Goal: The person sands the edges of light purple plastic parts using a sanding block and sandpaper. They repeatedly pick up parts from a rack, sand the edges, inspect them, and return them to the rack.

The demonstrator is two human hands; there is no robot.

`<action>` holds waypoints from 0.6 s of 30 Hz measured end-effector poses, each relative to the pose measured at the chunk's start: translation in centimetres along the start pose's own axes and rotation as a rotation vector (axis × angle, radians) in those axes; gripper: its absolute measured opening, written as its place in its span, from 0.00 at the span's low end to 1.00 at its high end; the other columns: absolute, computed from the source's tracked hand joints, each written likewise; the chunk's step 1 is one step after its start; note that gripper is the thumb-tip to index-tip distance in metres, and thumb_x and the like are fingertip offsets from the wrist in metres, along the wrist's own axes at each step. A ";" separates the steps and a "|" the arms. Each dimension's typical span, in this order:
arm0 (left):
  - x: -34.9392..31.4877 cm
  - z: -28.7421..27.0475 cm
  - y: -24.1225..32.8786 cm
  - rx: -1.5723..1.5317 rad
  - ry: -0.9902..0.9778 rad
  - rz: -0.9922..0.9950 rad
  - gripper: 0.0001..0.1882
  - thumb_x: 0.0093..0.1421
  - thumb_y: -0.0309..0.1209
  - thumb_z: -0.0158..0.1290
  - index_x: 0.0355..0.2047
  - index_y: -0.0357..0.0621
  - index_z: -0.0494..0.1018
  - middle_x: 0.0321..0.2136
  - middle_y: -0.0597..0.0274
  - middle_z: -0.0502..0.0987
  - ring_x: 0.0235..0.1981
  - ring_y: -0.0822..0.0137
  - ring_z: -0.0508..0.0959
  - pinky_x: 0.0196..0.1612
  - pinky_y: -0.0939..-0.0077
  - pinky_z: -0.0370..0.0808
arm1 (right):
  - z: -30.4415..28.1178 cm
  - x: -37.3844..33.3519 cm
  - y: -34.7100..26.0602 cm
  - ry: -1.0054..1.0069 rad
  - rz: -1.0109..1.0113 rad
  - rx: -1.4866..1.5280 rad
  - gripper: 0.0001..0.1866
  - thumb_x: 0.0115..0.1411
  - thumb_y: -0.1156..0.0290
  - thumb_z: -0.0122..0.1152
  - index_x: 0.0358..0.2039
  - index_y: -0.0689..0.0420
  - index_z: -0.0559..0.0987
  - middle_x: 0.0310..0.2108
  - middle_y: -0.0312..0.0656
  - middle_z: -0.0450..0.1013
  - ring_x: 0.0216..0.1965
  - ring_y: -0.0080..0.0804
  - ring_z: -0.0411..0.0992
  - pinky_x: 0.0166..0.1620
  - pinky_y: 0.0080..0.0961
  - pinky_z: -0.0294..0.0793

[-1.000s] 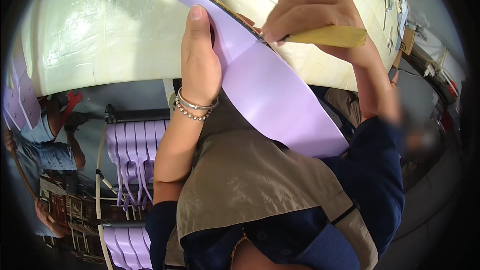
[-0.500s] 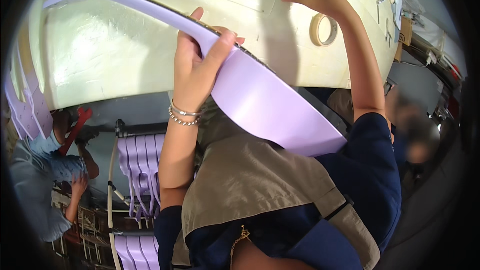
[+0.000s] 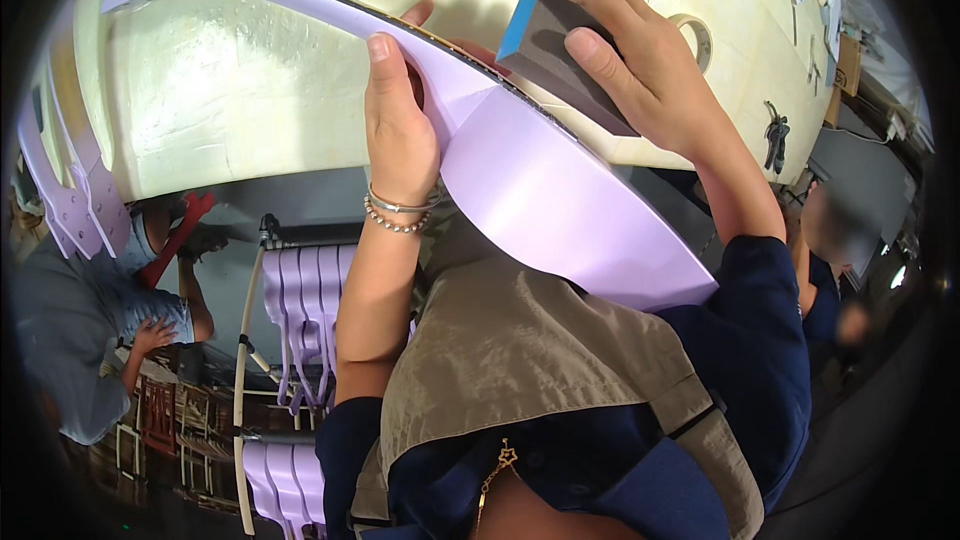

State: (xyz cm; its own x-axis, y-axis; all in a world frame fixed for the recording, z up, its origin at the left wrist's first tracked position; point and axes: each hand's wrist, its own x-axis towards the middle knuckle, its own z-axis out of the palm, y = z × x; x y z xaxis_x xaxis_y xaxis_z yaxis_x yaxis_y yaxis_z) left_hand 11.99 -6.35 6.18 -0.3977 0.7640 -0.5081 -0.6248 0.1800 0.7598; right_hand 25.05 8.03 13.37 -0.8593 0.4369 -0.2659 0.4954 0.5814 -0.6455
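A lilac guitar (image 3: 560, 180) lies slanted across my front, neck at upper left and body against my apron. A dark strip runs along its upper edge. My left hand (image 3: 400, 120) is closed around the neck by the body, its thumb on the lilac side and its fingers partly hidden behind. In my right hand (image 3: 640, 65) is a dark grey sanding block (image 3: 565, 50) with a blue end face, gripped between thumb and fingers. The block is held just above the guitar's dark edge; whether it touches I cannot tell.
A pale covered table (image 3: 230, 120) spreads beyond the guitar. A tape roll (image 3: 703, 45) is partly behind my right hand. Lilac guitar necks (image 3: 95, 205) stand at the left, and several lilac bodies (image 3: 305, 310) hang on a rack. Other people are at left (image 3: 75, 360) and right (image 3: 825, 290).
My right hand has brought the sanding block down and left, close to the guitar. My left thumb has moved from the dark edge to the neck's lilac side. The view has shifted slightly.
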 end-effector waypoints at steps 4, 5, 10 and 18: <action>0.1 -0.3 -0.3 0.003 -0.017 0.008 0.37 0.64 0.57 0.24 0.56 0.35 0.57 0.33 0.52 0.74 0.34 0.67 0.74 0.40 0.77 0.71 | -0.2 -0.6 -0.8 -0.023 0.030 -0.034 0.22 0.64 0.54 0.39 0.54 0.48 0.69 0.38 0.45 0.69 0.37 0.40 0.71 0.41 0.31 0.69; 0.1 -0.2 -0.2 -0.009 -0.019 0.002 0.37 0.64 0.57 0.24 0.56 0.35 0.58 0.33 0.52 0.74 0.34 0.67 0.74 0.40 0.77 0.71 | -0.3 -0.7 -0.9 -0.028 0.030 -0.049 0.21 0.64 0.54 0.40 0.54 0.47 0.69 0.37 0.45 0.69 0.37 0.40 0.71 0.41 0.31 0.69; 0.0 0.0 0.1 -0.018 -0.021 -0.002 0.36 0.65 0.56 0.23 0.55 0.35 0.59 0.33 0.52 0.74 0.34 0.67 0.74 0.40 0.76 0.72 | 0.3 -0.8 -1.3 0.063 0.033 -0.099 0.19 0.62 0.53 0.46 0.51 0.43 0.72 0.35 0.44 0.70 0.32 0.41 0.73 0.34 0.31 0.72; 0.3 -0.4 -0.4 0.039 -0.012 0.043 0.35 0.65 0.55 0.24 0.54 0.35 0.60 0.34 0.54 0.74 0.34 0.68 0.73 0.41 0.77 0.71 | 0.6 -0.1 -2.0 0.157 -0.029 -0.262 0.17 0.59 0.53 0.52 0.47 0.41 0.74 0.30 0.43 0.70 0.27 0.41 0.73 0.30 0.31 0.73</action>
State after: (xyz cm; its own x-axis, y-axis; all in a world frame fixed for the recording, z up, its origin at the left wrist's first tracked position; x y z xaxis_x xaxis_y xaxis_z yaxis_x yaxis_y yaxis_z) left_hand 11.85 -6.44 5.62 -0.4155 0.7791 -0.4695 -0.5800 0.1706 0.7965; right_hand 24.10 6.42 14.30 -0.8535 0.5065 -0.1226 0.5043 0.7436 -0.4391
